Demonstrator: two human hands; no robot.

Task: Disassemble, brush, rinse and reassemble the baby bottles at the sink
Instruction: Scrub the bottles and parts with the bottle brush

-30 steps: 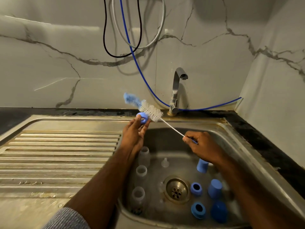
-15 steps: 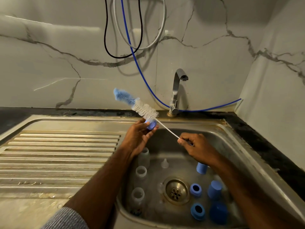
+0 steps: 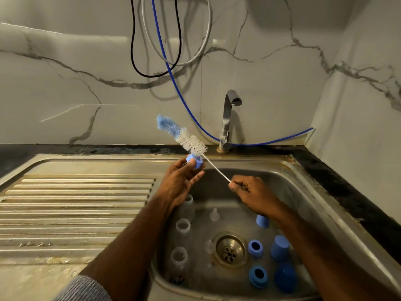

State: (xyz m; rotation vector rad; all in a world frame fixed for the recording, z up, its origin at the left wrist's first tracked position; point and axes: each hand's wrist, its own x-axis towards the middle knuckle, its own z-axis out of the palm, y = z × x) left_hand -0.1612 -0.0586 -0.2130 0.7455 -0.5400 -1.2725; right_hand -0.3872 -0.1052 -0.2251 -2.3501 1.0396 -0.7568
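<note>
My left hand [image 3: 181, 181] pinches a small blue bottle ring [image 3: 195, 161] above the sink's back left corner. My right hand [image 3: 252, 193] grips the wire handle of a bottle brush [image 3: 191, 143], whose white bristles and blue tip stick up to the left just past the ring. Down in the sink basin [image 3: 288, 192] three clear bottles [image 3: 183, 228] stand along the left wall. A clear teat [image 3: 214, 214] stands near the middle. Two blue rings [image 3: 255, 248] and several blue caps [image 3: 280, 247] lie right of the drain [image 3: 230, 249].
The tap [image 3: 229, 118] rises behind the basin, its spout shut off. A blue hose [image 3: 184, 101] and looped cables [image 3: 156, 40] hang on the marble wall. A ribbed steel draining board [image 3: 76, 205] stretches to the left. Dark counter runs along the right edge.
The brush slid back and forth through the ring: first pushed up-left, now drawn slightly back. My left hand turned the ring a little. The parts in the basin stayed put.
</note>
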